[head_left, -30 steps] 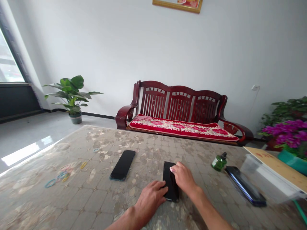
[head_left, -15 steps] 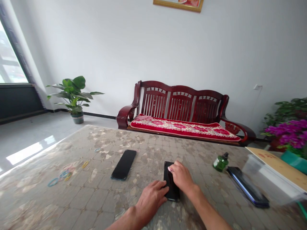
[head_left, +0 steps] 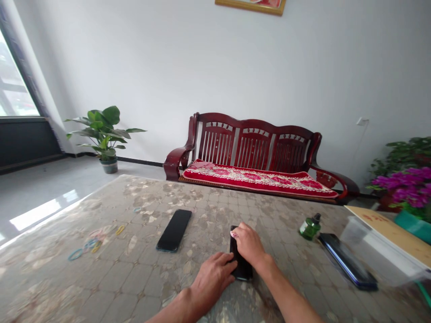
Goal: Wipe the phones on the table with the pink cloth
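Note:
A black phone [head_left: 243, 267] lies flat on the patterned tablecloth [head_left: 134, 287], partly covered by both hands. My left hand [head_left: 215, 276] rests at its left edge, fingers apart, the tips touching the phone. Over the phone's upper part is my right hand [head_left: 248, 244], its fingers pinched on a small pinkish-white piece [head_left: 233, 233] that is mostly hidden. A second black phone [head_left: 174, 230] lies to the left. On the right, a green bottle [head_left: 310, 227] stands beside a dark blue phone [head_left: 348, 261].
Several coloured bands [head_left: 92, 244] lie on the table's left side. At the right are a clear plastic box [head_left: 367, 251] with a tan board [head_left: 387, 226] on top, and purple flowers [head_left: 407, 186]. A red wooden bench [head_left: 254, 143] stands beyond the table.
My right hand has shifted slightly left and up across the phone, with the small pinkish-white piece now near its upper left corner. My left hand has barely moved.

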### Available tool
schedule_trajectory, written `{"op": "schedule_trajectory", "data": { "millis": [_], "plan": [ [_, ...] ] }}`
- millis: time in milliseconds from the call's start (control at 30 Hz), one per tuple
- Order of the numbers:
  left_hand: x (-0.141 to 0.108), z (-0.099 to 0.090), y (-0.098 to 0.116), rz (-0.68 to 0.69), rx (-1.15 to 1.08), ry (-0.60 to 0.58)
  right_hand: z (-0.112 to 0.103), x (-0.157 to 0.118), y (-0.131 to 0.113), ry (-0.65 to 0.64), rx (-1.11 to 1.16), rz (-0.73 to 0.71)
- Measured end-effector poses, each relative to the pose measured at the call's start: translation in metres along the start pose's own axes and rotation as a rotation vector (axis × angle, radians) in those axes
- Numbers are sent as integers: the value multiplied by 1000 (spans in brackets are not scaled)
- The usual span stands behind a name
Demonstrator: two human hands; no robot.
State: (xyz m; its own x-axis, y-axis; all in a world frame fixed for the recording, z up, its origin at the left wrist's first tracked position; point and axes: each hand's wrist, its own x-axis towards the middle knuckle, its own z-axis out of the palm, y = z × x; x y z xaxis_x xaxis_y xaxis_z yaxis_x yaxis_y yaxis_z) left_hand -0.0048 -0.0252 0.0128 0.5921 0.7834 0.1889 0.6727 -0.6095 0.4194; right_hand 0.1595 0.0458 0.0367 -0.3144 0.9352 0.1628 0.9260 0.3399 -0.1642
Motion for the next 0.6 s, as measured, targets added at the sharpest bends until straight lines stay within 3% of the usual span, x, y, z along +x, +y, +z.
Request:
{"op": "schedule_trajectory", "data": {
  "millis": [167,433,600],
  "plan": [
    [0,-2,2,4,-16,10,-1,-23,-3,-24,43,-79],
    [0,3,-2,2,9,26,0,14,8,-9,2,37],
    [0,3,-1,1,8,28,0,-22,6,11,91,-44]
  ]
}}
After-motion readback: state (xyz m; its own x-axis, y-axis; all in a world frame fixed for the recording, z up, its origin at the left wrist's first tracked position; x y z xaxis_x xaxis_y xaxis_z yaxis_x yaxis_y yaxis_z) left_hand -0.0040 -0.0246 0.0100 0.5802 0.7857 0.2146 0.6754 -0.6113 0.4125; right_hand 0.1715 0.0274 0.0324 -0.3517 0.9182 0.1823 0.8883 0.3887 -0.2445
